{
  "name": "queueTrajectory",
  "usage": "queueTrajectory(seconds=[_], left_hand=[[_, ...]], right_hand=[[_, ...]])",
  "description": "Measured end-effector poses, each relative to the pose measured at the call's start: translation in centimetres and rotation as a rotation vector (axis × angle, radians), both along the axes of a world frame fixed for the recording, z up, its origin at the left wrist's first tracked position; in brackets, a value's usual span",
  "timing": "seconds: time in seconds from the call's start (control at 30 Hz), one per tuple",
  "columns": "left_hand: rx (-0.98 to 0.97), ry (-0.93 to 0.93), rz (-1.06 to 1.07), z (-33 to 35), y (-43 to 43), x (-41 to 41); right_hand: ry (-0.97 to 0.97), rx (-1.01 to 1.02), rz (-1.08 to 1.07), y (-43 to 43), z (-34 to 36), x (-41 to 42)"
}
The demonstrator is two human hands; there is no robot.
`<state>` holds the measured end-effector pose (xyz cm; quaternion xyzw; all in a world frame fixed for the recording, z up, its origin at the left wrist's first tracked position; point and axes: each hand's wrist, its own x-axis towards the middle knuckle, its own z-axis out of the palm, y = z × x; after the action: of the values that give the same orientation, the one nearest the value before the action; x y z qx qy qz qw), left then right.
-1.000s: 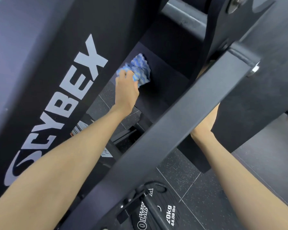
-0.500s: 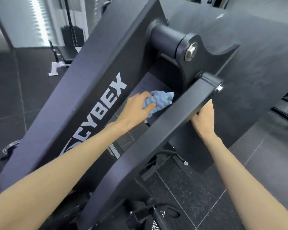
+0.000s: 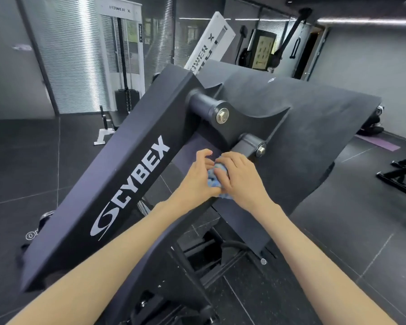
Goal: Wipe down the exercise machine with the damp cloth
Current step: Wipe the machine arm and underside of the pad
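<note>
My two hands meet over the cloth (image 3: pixel 215 181), a crumpled blue-and-white rag bunched between them at the middle of the view. My left hand (image 3: pixel 197 178) curls round it from the nine o'clock side, my right hand (image 3: pixel 238 178) from three o'clock, fingers bent over the top, so only small scraps of the cloth show between and under them. The cloth sits on the sloping dark arm of the exercise machine (image 3: pixel 117 191), just below a short tube with a bolt (image 3: pixel 260 150) at one o'clock from my right knuckles.

Up at twelve o'clock, a thicker pivot with a large hex bolt (image 3: pixel 222 116) juts out close above my hands and hems them in. At nine o'clock runs the wide black beam with the white lettering (image 3: pixel 136 184); at three o'clock the big dark plate (image 3: pixel 314 137) slopes away, its edge falling toward five o'clock. Below my wrists, at six o'clock, a gap opens onto the frame bars and the dark floor (image 3: pixel 338 231).

Farther off, a white cable machine (image 3: pixel 121 55) stands at eleven o'clock, and black bench legs (image 3: pixel 401 177) rest on the floor at three o'clock, well apart from me.
</note>
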<state>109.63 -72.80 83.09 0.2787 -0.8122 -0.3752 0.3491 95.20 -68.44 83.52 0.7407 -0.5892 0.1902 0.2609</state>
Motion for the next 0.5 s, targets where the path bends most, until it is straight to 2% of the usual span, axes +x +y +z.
queueTrajectory(seconds=[0.1,0.2,0.27,0.33,0.37,0.5], left_hand=[[-0.096,-0.075,0.11,-0.7,-0.3,1.8],[-0.074,-0.344,0.159,0.1,-0.4,3.7],[-0.028,-0.567,0.143,0.3,-0.8,4.3],[-0.062,-0.721,0.14,0.3,-0.9,4.5],[-0.083,-0.746,0.144,0.3,-0.9,4.5],[-0.127,-0.723,0.141,0.3,-1.2,4.8]], right_hand=[[-0.059,-0.067,-0.003,-1.6,-1.0,-1.3],[-0.312,-0.186,-0.146,-2.5,1.7,-1.5],[-0.43,-0.163,-0.26,-3.4,3.2,-2.3],[-0.43,-0.097,-0.306,-3.2,3.3,-0.9],[-0.366,-0.142,-0.266,-2.8,2.3,0.2],[-0.17,-0.184,-0.026,-0.2,-3.3,3.5]])
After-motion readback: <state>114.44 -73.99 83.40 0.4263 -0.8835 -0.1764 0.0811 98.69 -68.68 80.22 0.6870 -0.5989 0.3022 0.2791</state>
